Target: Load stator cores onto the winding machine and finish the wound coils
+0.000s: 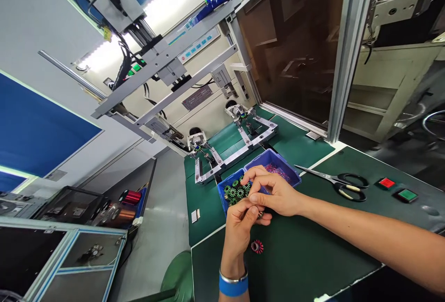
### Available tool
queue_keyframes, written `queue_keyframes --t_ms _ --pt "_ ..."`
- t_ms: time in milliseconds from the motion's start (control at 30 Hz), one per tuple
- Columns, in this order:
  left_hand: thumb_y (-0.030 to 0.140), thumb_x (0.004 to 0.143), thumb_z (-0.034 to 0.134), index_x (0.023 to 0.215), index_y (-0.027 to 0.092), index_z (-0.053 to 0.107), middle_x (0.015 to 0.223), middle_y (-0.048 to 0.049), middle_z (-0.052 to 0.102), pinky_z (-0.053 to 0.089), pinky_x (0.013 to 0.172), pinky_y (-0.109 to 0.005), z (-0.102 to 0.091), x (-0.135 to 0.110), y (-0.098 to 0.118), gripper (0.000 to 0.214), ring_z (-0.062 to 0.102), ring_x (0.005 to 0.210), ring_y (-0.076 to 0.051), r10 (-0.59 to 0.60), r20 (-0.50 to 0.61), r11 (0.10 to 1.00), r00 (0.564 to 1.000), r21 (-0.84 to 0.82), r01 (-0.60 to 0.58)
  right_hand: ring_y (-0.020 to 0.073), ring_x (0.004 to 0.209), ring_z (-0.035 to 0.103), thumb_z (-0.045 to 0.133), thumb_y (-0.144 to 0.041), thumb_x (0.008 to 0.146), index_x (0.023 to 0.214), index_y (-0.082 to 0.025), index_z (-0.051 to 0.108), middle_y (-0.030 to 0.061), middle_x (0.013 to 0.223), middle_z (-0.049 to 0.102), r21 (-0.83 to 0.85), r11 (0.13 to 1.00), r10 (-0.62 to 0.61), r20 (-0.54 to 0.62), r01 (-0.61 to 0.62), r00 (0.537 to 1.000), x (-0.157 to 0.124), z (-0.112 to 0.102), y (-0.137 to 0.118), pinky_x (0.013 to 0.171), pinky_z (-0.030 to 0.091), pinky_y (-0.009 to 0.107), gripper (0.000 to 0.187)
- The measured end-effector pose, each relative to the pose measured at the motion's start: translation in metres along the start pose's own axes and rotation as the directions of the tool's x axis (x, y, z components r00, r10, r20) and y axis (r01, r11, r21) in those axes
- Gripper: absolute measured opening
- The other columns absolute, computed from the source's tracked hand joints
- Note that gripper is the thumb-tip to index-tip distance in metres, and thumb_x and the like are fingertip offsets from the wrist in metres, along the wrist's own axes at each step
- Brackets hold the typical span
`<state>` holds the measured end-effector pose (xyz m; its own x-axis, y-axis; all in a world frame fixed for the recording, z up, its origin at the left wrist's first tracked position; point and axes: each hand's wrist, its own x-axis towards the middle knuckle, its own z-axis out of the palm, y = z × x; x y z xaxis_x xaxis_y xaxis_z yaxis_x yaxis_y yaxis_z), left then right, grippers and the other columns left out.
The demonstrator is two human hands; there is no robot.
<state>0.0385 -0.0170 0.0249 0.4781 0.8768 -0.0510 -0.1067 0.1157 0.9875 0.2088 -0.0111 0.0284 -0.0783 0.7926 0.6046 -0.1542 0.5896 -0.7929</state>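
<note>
My left hand (239,223), with a blue band at the wrist, is closed around a small part (260,215). Only a coppery edge of it shows between the fingers. Directly above, my right hand (276,193) meets the left with thumb and forefinger pinched; whatever is in the pinch is too small or hidden. Just below the hands, a red-wound stator (257,246) lies on the green mat. Behind them, a blue bin (221,194) holds several green stator cores (236,191). Beside it, a purple-blue bin (295,179) contains tangled red and purple wire scraps (278,171).
Scissors (339,182) lie at right with blades pointing left. Red (386,183) and green (406,195) push buttons are set in the bench. A two-station winding fixture (236,153) stands behind the bins, under a metal frame (167,61). A green stool (177,274) is at lower left.
</note>
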Motion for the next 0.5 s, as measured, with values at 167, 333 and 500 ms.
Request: queue_keyframes --t_ms 167,333,500 --pt "0.051 0.077 0.079 0.086 0.012 0.076 0.073 -0.007 0.066 0.058 0.058 -0.017 0.004 -0.001 0.002 0.04 0.067 0.062 -0.014 -0.012 -0.042 0.999 0.999 -0.049 0.009 0.0257 0.108 0.047 0.064 -0.049 0.094 0.078 -0.02 0.07 0.0071 0.105 0.062 -0.1 0.994 -0.033 0.05 0.037 0.998 -0.001 -0.001 -0.003 0.095 0.036 0.048 0.033" --pt "0.05 0.076 0.08 0.083 0.011 0.075 0.078 -0.0066 0.063 0.059 0.058 -0.02 0.007 -0.001 0.002 0.04 0.069 0.064 -0.017 -0.033 -0.006 0.998 0.999 -0.046 0.033 0.0252 0.105 0.048 0.063 -0.044 0.094 0.069 -0.02 0.067 0.0063 0.099 0.063 -0.127 0.99 -0.056 0.02 0.058 0.998 0.003 -0.002 -0.005 0.095 0.038 0.046 0.034" --pt "0.047 0.074 0.082 0.074 0.01 0.071 0.092 -0.0078 0.062 0.059 0.056 -0.021 0.012 -0.001 0.007 0.038 0.069 0.064 -0.017 -0.028 -0.036 0.996 0.999 -0.084 0.025 0.0229 0.097 0.057 0.064 -0.041 0.091 0.086 -0.02 0.071 0.0054 0.099 0.065 -0.298 0.955 -0.005 -0.061 -0.013 0.998 0.013 -0.034 -0.031 0.09 0.044 0.04 0.022"
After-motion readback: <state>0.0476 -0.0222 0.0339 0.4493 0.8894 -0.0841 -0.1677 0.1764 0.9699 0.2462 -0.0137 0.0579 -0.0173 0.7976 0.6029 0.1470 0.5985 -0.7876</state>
